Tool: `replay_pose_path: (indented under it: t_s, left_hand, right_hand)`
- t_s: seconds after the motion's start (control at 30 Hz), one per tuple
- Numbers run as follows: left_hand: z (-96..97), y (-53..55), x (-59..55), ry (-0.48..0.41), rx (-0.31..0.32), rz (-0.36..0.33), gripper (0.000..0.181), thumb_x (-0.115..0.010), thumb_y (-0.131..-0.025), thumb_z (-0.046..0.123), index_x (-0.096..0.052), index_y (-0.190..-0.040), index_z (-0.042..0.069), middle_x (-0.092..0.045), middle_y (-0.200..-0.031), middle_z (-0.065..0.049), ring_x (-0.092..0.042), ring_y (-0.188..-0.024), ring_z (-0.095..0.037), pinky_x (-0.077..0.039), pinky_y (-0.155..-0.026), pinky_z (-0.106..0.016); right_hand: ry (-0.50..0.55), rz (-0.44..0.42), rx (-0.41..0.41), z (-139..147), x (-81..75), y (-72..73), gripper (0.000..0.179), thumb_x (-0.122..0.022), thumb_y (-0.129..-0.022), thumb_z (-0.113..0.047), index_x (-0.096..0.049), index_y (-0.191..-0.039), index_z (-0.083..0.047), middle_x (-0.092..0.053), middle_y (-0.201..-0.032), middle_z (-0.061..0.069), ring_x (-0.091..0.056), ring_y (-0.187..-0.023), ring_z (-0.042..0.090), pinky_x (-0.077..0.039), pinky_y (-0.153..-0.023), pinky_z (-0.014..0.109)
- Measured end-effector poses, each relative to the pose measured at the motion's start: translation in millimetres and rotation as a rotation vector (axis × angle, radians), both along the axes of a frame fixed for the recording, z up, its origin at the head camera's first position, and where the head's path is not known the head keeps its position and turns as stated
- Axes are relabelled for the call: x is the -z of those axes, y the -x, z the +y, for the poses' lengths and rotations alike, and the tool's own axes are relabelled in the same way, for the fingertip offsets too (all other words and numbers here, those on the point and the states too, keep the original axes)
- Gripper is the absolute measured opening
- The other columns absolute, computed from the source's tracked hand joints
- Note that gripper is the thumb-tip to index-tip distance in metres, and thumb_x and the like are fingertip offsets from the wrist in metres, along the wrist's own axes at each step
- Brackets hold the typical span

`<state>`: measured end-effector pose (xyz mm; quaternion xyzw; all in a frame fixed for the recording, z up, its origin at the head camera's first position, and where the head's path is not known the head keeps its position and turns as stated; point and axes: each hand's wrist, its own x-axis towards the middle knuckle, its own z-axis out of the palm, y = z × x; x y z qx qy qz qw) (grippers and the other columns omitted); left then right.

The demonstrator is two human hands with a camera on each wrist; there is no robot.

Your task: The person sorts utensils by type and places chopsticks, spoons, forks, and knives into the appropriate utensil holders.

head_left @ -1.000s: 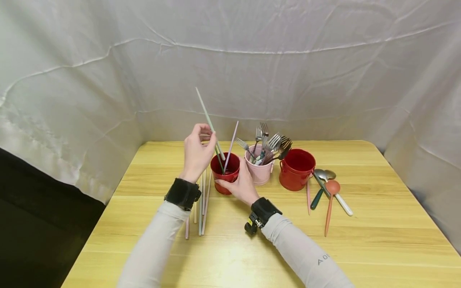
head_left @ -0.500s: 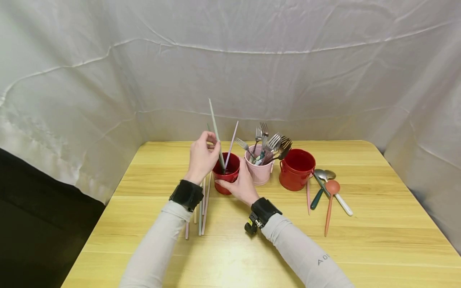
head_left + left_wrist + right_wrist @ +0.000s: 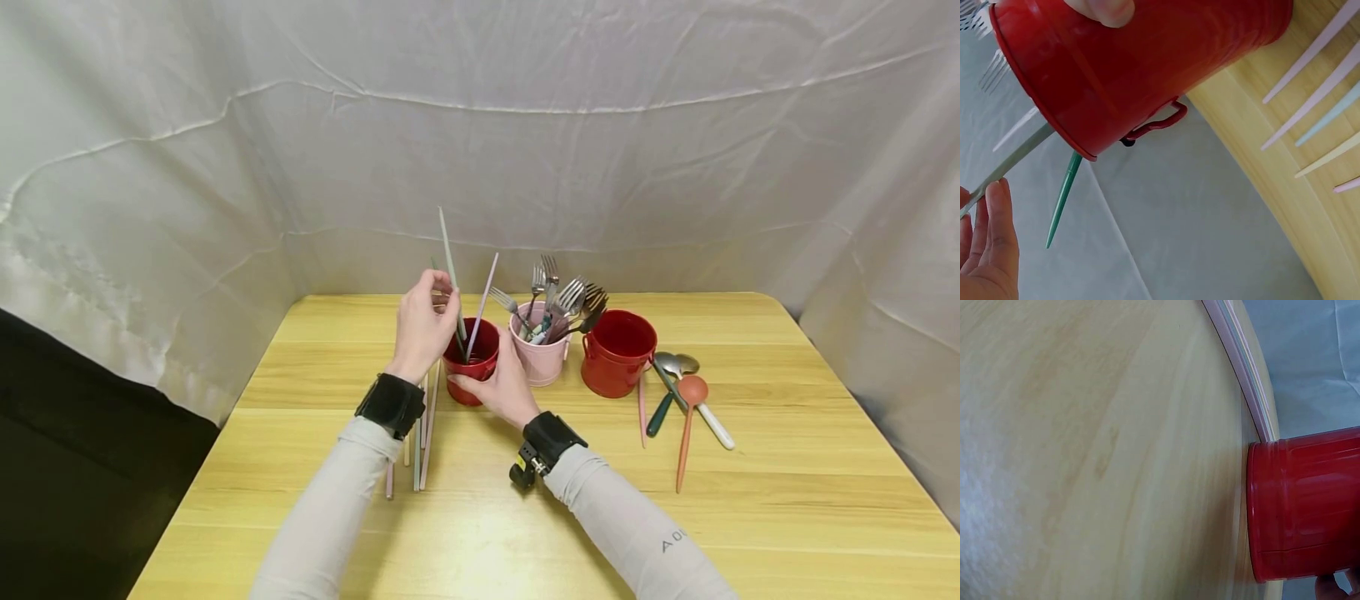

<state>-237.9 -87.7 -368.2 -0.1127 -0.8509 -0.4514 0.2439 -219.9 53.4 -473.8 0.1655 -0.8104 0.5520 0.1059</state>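
Observation:
My left hand (image 3: 423,329) pinches a pale green chopstick (image 3: 447,246) between thumb and fingers. Its lower end reaches inside the left red bucket (image 3: 459,370), as the left wrist view also shows. A darker green chopstick (image 3: 1064,200) and a lilac chopstick (image 3: 484,292) lean out over the rim of the same bucket. On the bucket's right side, my right hand (image 3: 506,385) grips the wall, thumb across the front. In the right wrist view only its fingertips show at the lower right corner.
Several pastel chopsticks (image 3: 429,442) lie on the table left of the bucket. A pink bucket (image 3: 542,367) of forks stands to its right, then a second red bucket (image 3: 611,375). Beyond that lie spoons, among them an orange ladle-shaped one (image 3: 693,390). A grey curtain (image 3: 525,167) hangs behind.
My left hand has moved right and slightly down, bringing the pale green chopstick lower into the bucket and more upright. Over the last half second it barely shifts. The right hand stays put.

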Motion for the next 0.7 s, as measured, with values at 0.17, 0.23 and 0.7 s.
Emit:
replay_pose_path:
  t_s: [0.17,0.23,0.7]
  left_hand:
    - [-0.9,1.8,1.2,0.046,-0.015,-0.025,0.016,-0.063,-0.096,0.008,-0.061,-0.11,0.0,-0.074,-0.101,-0.017,-0.076,-0.087,-0.03,-0.063,-0.078,-0.037]
    - [-1.6,1.4,2.1,0.07,-0.017,-0.051,0.017,-0.063,-0.096,0.009,-0.062,-0.11,-0.001,-0.074,-0.1,-0.018,-0.076,-0.086,-0.031,-0.063,-0.078,-0.038]
    - [-28.0,-8.2,11.9,0.078,-0.092,-0.139,0.018,-0.061,-0.097,0.015,-0.064,-0.11,0.003,-0.071,-0.096,-0.013,-0.073,-0.086,-0.029,-0.061,-0.08,-0.041]
  right_hand:
    - [0.0,-0.003,0.001,0.0,1.1,0.4,0.093,-0.091,-0.073,-0.02,-0.036,-0.147,-0.006,-0.053,-0.142,0.014,-0.055,-0.13,0.03,-0.045,-0.112,0.047]
    - [-0.002,0.001,0.003,-0.3,1.8,0.7,0.093,-0.09,-0.073,-0.02,-0.036,-0.147,-0.005,-0.053,-0.141,0.015,-0.055,-0.129,0.031,-0.046,-0.112,0.048]
    - [0.009,0.003,0.004,0.3,0.4,-0.6,0.095,-0.092,-0.072,-0.019,-0.036,-0.147,-0.004,-0.054,-0.142,0.016,-0.056,-0.129,0.034,-0.048,-0.11,0.049]
